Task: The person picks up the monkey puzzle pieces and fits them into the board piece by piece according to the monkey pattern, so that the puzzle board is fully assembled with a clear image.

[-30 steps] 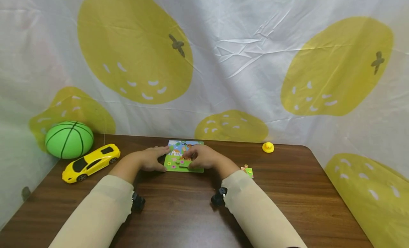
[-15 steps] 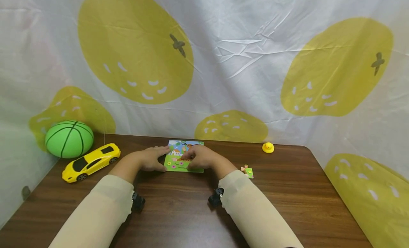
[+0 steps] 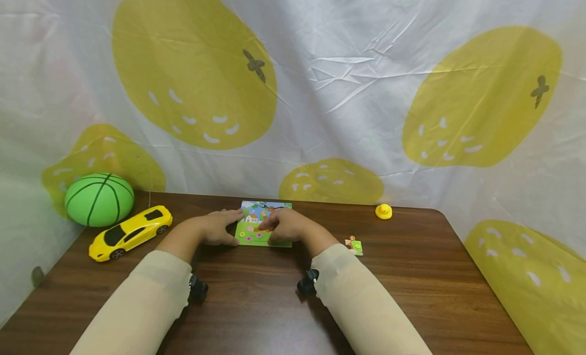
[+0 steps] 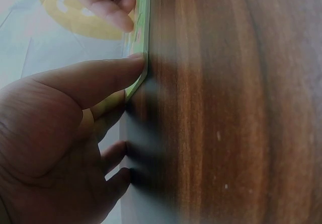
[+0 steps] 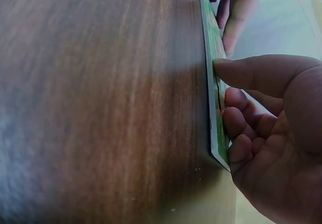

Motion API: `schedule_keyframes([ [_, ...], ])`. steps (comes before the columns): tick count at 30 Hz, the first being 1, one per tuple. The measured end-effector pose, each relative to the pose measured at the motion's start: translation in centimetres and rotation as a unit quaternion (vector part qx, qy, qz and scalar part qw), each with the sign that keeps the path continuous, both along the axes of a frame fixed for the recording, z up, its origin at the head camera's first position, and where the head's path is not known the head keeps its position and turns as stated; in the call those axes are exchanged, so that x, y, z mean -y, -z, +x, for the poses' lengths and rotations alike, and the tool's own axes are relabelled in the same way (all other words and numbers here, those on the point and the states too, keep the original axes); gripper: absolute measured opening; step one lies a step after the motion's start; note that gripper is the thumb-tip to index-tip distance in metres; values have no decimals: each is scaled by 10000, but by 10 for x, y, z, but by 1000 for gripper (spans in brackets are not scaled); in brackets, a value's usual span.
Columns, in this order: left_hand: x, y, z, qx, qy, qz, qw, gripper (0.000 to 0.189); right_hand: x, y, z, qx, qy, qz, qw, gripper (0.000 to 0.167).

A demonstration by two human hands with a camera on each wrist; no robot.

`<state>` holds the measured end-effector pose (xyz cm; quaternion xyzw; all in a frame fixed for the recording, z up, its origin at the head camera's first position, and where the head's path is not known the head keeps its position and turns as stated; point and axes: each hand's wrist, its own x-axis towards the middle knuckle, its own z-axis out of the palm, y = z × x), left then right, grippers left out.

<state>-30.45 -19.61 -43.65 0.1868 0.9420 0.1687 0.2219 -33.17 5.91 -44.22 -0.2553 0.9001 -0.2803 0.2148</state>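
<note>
A colourful picture puzzle [image 3: 251,234], with a house, flowers and an animal, lies flat near the back of the table. My left hand [image 3: 215,228] rests at its left side, thumb on the near corner and index finger farther back along the edge. In the left wrist view, the other fingertips of that hand touch the tabletop. My right hand [image 3: 290,225] bends over the puzzle's right half, thumb and curled fingertips pressing a puzzle piece down there; the hand mostly hides this piece. One loose puzzle piece [image 3: 357,246], green and pink, lies on the table beside the right forearm.
A yellow toy car [image 3: 132,234] and a green ball [image 3: 99,200] stand at the left. Toward the back right sits a small yellow rubber duck [image 3: 383,211]. Behind the brown wooden table [image 3: 256,304] hangs a white curtain [image 3: 339,116] with yellow fruit prints.
A green piece under the right hand, tilted above the puzzle a second ago, has gone down level with it. The dark gap at its edge has closed. The left hand stays put.
</note>
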Motion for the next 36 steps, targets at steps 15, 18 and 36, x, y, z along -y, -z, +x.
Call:
schedule_keyframes([
  [15,3,0,2,19,23,37,10000,86,-3,5,-1,-329,-164,-131,9992,41],
  [18,3,3,1,29,41,47,10000,86,-10,1,6,-310,-61,-435,9986,44],
  [36,2,5,-2,-68,61,-40,10000,85,-112,-29,42,-621,613,-1021,9909,44],
])
